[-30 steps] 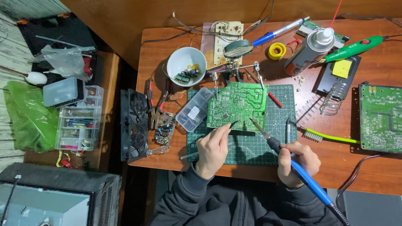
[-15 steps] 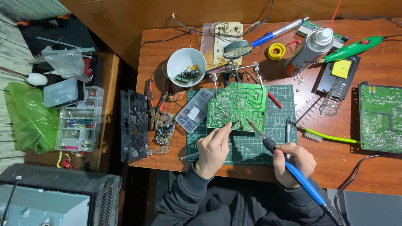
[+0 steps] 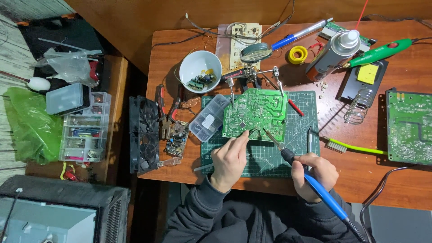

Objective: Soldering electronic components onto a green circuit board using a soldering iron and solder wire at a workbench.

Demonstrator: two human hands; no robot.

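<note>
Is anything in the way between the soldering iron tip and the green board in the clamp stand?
Nothing visible. The soldering iron in the right hand points its tip at the board's lower edge, beside the left hand's fingertips. Only bare cutting mat lies below.

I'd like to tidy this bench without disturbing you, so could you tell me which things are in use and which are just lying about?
In use: green circuit board on the clip stand; soldering iron in the right hand; left hand at the board's edge; cutting mat.

Lying about: white bowl, spray can, pliers, brush, black fans, second board.
</note>
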